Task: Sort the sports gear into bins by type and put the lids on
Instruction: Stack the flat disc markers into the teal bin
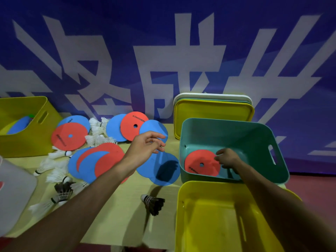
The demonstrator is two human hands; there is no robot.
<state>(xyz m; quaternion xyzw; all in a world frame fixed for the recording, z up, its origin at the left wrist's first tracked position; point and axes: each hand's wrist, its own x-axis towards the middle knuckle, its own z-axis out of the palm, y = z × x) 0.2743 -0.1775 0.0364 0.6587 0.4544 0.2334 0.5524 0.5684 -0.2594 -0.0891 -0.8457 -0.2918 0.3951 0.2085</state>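
Red disc (200, 164): located inside the teal bin (236, 130), flat against the bin floor, centre hole visible.

Right grip (227, 158): inside the teal bin. Fingers and thumb are curled onto the right edge of the red disc and pinch it.

Left grip (145, 142): held above the surface (127, 215), in front of a blue disc (152, 127). Fingers are loosely spread and relaxed; nothing is held.

Bins:
- Teal bin: right of centre, tilted toward the camera, slot handle on its right wall.
- Near yellow bin (209, 224): directly in front of the teal bin, touching it.
- Far yellow bin (21, 142): far left; a blue disc and other coloured discs lie inside.
- Grey-white bin (14, 188): at the left edge, partly out of view.

Lids (214, 110): stacked on edge behind the teal bin and leaning against the blue banner (163, 42). Order from the front: yellow, teal, white.

Unsorted gear on the surface:
- Overlapping blue and red discs (94, 160), centre.
- Two overlapping blue discs (160, 170), just left of the teal bin.
- White shuttlecocks (98, 126) scattered among the discs.
- One dark-feathered shuttlecock (153, 202) lying alone near the front yellow bin.
- Further dark shuttlecocks (63, 190) at lower left.
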